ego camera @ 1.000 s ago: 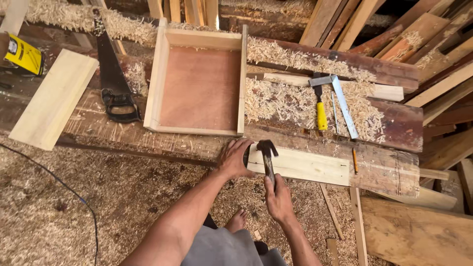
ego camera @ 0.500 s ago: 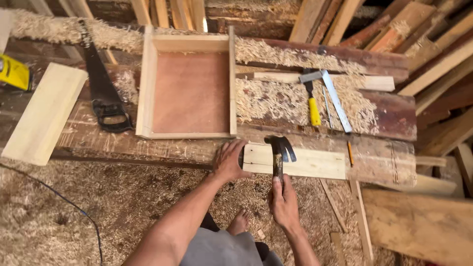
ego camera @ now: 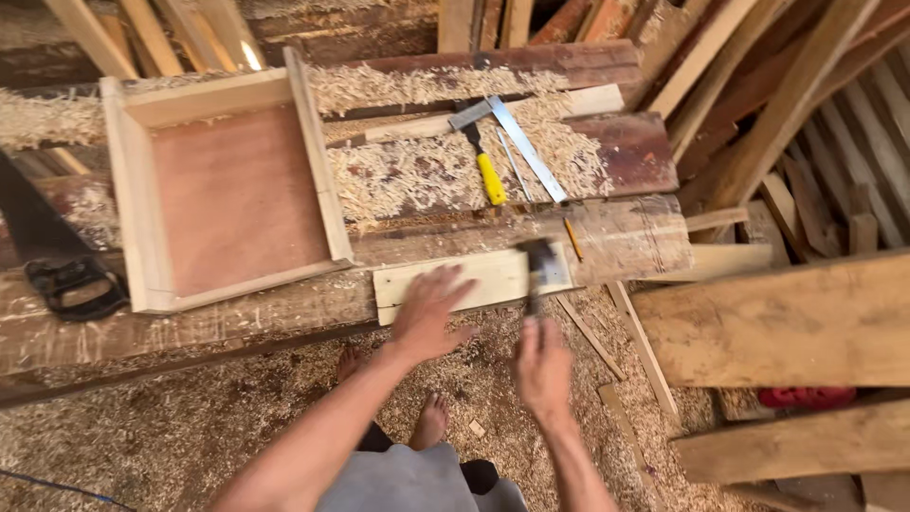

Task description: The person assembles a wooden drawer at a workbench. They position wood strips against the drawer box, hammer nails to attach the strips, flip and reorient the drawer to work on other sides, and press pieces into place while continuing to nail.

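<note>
While the handsaw (ego camera: 57,256) lies idle at far left, an open wooden box (ego camera: 227,190) with a reddish panel floor sits assembled on the table (ego camera: 190,322). Just right of it, the left hand (ego camera: 428,308), fingers spread apart, presses on a pale plank (ego camera: 455,277) at the table's front edge. The right hand (ego camera: 542,368) has its grip closed on a hammer (ego camera: 536,265), the blurred head over the plank's right end; nailing appears under way, not finished. A yellow-handled tool (ego camera: 485,169) and steel square (ego camera: 526,147) rest behind in shavings.
</note>
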Tool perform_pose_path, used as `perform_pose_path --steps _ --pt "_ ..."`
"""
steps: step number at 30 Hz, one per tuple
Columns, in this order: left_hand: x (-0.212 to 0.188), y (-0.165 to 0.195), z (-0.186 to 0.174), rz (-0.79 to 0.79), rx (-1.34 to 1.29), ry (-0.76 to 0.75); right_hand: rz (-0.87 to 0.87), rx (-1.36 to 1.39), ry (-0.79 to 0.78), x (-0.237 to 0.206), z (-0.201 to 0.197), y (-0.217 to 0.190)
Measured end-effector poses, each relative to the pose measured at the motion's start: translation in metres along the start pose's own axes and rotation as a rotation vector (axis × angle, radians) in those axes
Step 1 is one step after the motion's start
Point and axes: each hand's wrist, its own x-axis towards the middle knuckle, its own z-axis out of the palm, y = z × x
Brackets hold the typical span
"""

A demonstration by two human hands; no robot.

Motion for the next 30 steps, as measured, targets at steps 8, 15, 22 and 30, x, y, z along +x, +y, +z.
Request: perform_pose_path --steps 8,15,22,30 --pt "0.059 0.078 -0.017 -0.130 0.271 -0.364 0.000 0.011 0.159 0.053 -0.033 0.044" --pt "0.062 0.079 -0.017 -0.159 0.230 -0.407 -0.099 0.065 0.264 0.062 -0.031 0.069" --pt "0.075 0.067 -0.015 -0.133 0.341 -0.312 0.092 -0.013 0.137 0.056 -0.040 0.058" --pt "0.077 0.065 -0.070 -0.309 -0.496 -0.517 -0.001 0.391 0.306 0.003 -0.059 0.043"
